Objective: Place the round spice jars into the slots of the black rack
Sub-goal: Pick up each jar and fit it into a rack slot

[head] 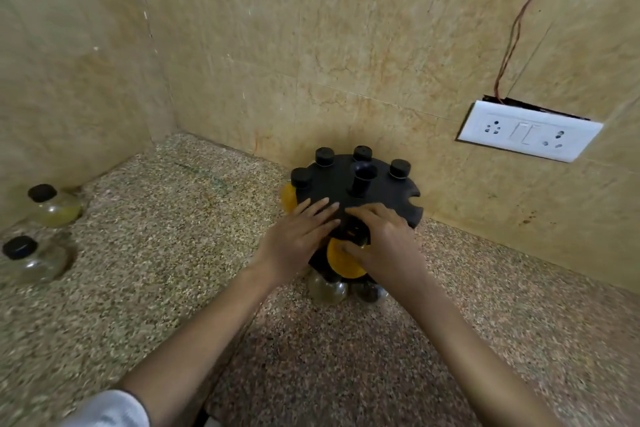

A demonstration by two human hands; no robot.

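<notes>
At nine o'clock on the worktop [173, 253] two round spice jars [52, 206] wait. Left hand [298, 236] lies flat, released, steadying the black rack [381, 198]; right hand [377, 239] grasps a yellow-filled jar [341, 262], likely seating it in a six o'clock slot.

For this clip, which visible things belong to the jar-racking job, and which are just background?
Job: black rack; yellow jar at both hands; two loose jars on the left; left hand; right hand.
Background: wall socket plate; red wire.
</notes>
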